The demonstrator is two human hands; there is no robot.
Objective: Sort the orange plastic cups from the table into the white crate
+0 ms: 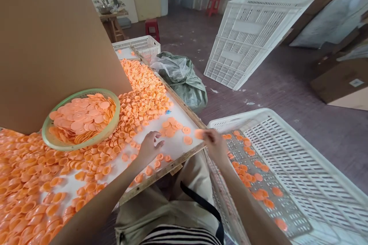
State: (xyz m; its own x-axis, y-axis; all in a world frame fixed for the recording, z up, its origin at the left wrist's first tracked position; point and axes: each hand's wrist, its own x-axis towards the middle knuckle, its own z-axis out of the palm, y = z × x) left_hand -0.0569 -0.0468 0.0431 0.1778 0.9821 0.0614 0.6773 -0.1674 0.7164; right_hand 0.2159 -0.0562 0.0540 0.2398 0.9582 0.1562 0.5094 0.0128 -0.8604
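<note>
My right hand [215,144] is closed on the edge of an orange plastic disc [199,134], over the right edge of the white tabletop. My left hand [150,146] hovers above the table with its fingers curved and apart, holding nothing. Between the hands lies a small group of flat orange discs [169,127], with two single discs [187,140] close by. Small orange cups [148,170] sit just in front of my left hand. A green-rimmed basket [47,141] full of orange discs stands on a wide spread of orange cups [94,160] to the left.
A large white crate [276,122] at my right holds scattered orange pieces. A wooden strip [184,103] edges the table. Cardboard [57,46] rises at the left. Beyond are a green sack [186,88], stacked white crates [238,38], and a red stool [152,28].
</note>
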